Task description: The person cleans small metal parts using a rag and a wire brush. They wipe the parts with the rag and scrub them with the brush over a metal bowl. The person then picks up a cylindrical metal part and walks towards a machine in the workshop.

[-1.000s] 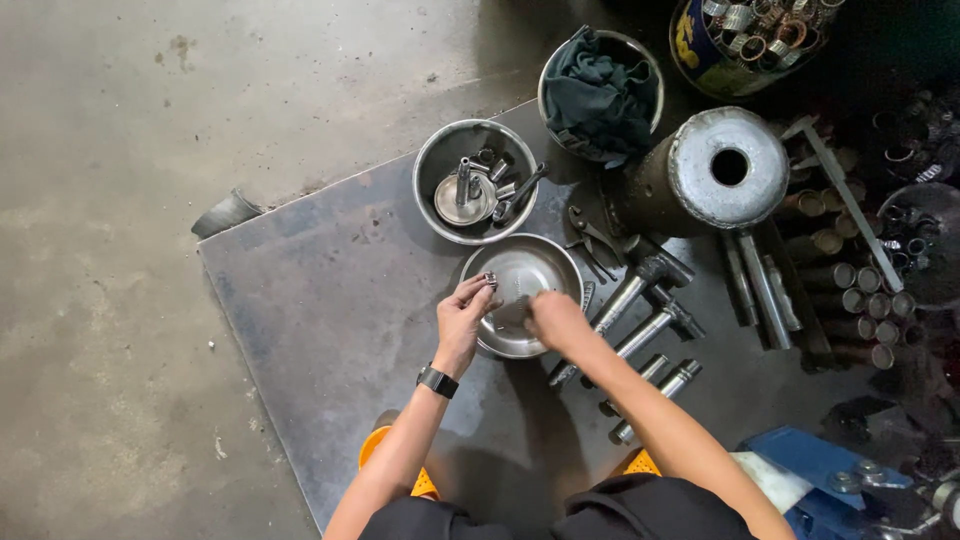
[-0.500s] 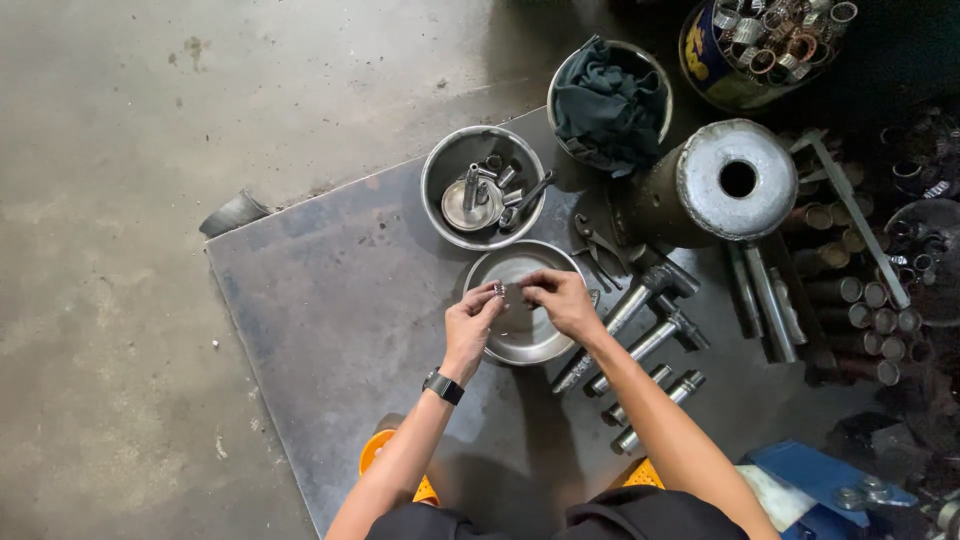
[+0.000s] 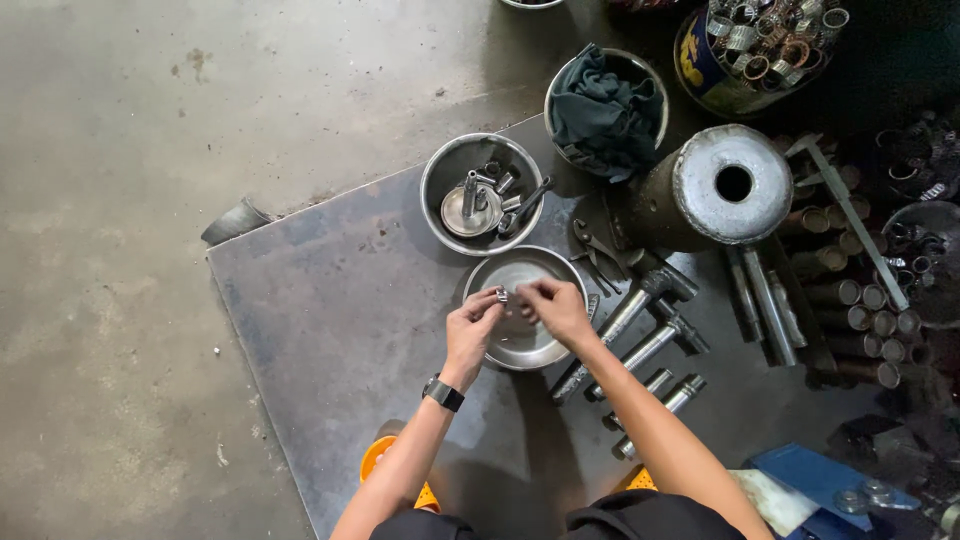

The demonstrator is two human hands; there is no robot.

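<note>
My left hand [image 3: 472,330], with a dark watch on the wrist, pinches a small shiny metal part [image 3: 501,296] over the near steel bowl [image 3: 560,350]. My right hand [image 3: 554,308] meets it from the right, its fingertips at the same part. Both hands hover above this shallow bowl, which looks nearly bare inside. Beyond it stands a second steel bowl [image 3: 440,190] holding several small metal pieces and a disc with a stem.
A dark metal sheet [image 3: 330,310] covers the concrete floor. Several steel shafts [image 3: 640,340] lie right of the bowl, pliers [image 3: 597,250] behind. A bowl with a dark rag [image 3: 603,100], a large steel cylinder [image 3: 715,185] and piles of rings and tubes crowd the right.
My right hand has risen from inside the near bowl and come up to the small part held in my left hand. The view has shifted slightly.
</note>
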